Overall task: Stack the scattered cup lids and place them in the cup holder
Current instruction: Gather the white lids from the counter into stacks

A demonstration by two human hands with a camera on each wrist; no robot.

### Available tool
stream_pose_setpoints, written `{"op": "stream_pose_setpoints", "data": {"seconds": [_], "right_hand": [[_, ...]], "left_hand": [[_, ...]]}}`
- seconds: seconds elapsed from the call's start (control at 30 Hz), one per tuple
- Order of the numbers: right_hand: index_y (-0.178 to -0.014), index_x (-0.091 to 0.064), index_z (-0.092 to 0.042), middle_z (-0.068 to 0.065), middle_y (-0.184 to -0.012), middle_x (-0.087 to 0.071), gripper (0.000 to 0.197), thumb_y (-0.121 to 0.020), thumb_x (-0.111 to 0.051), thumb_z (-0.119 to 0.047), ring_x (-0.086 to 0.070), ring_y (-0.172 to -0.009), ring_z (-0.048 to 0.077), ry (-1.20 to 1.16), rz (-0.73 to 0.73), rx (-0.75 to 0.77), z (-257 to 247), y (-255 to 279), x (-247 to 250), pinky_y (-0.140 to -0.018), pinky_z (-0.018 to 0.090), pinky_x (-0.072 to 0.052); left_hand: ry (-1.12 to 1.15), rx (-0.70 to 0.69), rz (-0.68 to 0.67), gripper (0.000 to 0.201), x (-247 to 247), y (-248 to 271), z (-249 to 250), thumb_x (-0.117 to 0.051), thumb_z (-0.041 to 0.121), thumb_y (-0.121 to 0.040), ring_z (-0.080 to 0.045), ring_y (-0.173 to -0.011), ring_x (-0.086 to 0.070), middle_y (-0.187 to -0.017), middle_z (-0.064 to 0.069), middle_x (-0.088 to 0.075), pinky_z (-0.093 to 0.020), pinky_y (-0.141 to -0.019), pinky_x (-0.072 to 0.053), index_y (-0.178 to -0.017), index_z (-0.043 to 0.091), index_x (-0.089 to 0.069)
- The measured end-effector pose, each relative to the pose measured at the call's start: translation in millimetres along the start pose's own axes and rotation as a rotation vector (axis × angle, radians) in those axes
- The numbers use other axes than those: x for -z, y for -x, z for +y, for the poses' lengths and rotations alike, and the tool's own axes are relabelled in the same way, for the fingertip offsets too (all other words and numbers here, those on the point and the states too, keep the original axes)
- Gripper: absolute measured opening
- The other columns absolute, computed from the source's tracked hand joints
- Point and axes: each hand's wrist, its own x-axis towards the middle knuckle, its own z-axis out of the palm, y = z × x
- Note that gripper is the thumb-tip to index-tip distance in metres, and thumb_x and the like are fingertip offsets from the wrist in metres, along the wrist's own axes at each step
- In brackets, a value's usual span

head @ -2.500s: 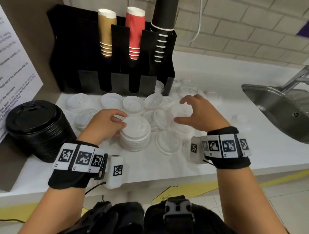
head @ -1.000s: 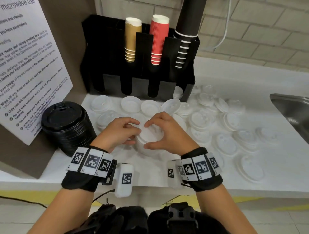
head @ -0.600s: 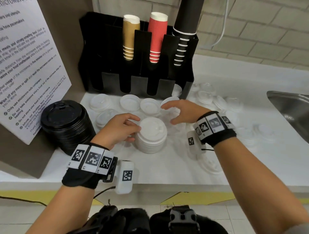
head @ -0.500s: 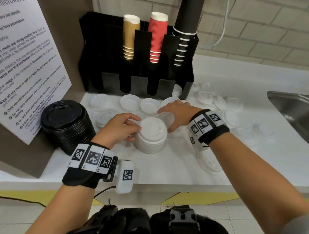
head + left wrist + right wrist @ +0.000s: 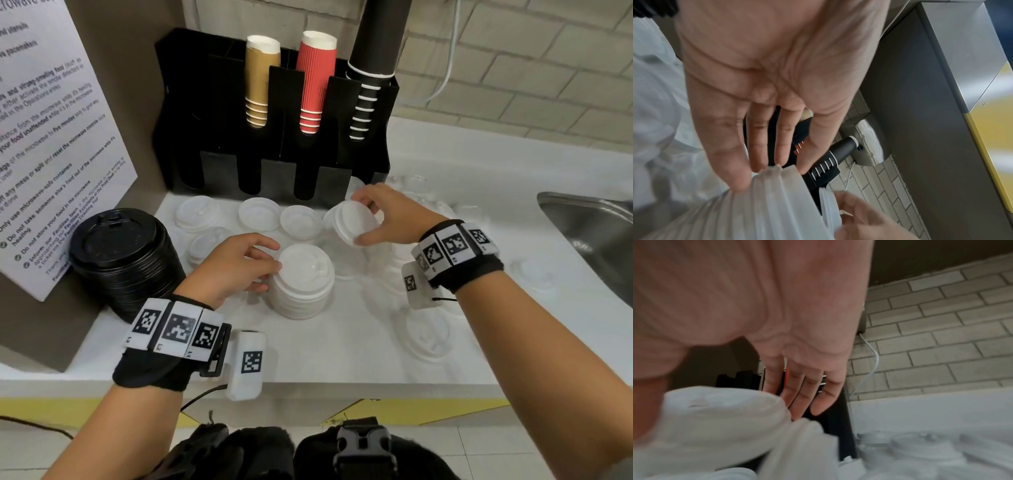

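Observation:
A stack of white cup lids (image 5: 301, 281) stands on the white counter (image 5: 342, 356) in the head view. My left hand (image 5: 270, 267) rests against the stack's left side, its fairly straight fingertips (image 5: 760, 164) touching the lids' rims (image 5: 777, 194). Just behind and to the right, my right hand (image 5: 363, 219) pinches one white lid (image 5: 352, 222) by its rim, tilted and lifted off the counter; it also fills the right wrist view as a blurred white lid (image 5: 715, 418). The black cup holder (image 5: 274, 164) stands at the back with gold, red and black cups.
Several loose white lids (image 5: 260, 214) lie in front of the holder and to the right (image 5: 428, 339). A stack of black lids (image 5: 123, 260) sits at the left by a notice board (image 5: 51, 137). A steel sink (image 5: 592, 236) is at the right.
My right hand left the stack, reached toward the lids in front of the holder and picked one up. My left hand stayed on the stack.

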Motion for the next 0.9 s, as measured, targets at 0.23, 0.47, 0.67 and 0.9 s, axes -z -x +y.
{"op": "stream_pose_setpoints", "data": {"seconds": [0.23, 0.47, 0.67, 0.9], "right_hand": [[-0.131, -0.051, -0.017, 0.004, -0.127, -0.052, 0.064, -0.076, -0.079, -0.033, -0.052, -0.114, 0.020, 0.100, -0.127, -0.017, -22.2, -15.8, -10.7, -0.087, 0.023, -0.040], [-0.140, -0.036, -0.035, 0.000, -0.128, -0.053, 0.083, -0.069, -0.073, -0.059, -0.049, -0.121, 0.024, 0.595, -0.286, -0.086, -29.7, -7.7, -39.8, -0.099, 0.041, -0.036], [-0.136, -0.037, -0.033, 0.001, -0.120, -0.057, 0.075, -0.073, -0.071, -0.053, -0.049, -0.116, 0.024, 0.512, -0.263, -0.098, -31.8, -6.6, -45.8, -0.099, 0.042, -0.037], [-0.125, -0.048, -0.035, -0.002, -0.125, -0.051, 0.058, -0.074, -0.076, -0.037, -0.051, -0.110, 0.018, -0.025, -0.180, -0.218, -23.7, 7.4, -2.9, -0.086, 0.027, -0.041]], "left_hand": [[-0.005, 0.002, 0.007, 0.021, -1.8, 0.4, 1.6, -0.068, 0.006, -0.088, -0.018, -0.080, -0.065, -0.095, -0.006, -0.063, -0.017, -0.055, -0.054, -0.104, 0.019, -0.065], [-0.002, 0.016, 0.003, 0.019, -1.6, -0.1, 2.2, -0.067, 0.003, -0.088, -0.017, -0.081, -0.065, -0.093, -0.009, -0.064, -0.017, -0.056, -0.055, -0.100, 0.019, -0.066], [0.005, 0.016, 0.005, 0.019, -2.4, 2.3, 3.2, -0.064, 0.001, -0.090, -0.017, -0.081, -0.064, -0.094, -0.012, -0.064, -0.016, -0.056, -0.055, -0.104, 0.014, -0.067], [0.014, 0.024, 0.018, 0.022, -3.4, 5.4, 2.5, -0.063, 0.001, -0.090, -0.022, -0.086, -0.063, -0.100, -0.018, -0.063, -0.019, -0.059, -0.058, -0.111, 0.010, -0.066]]}}
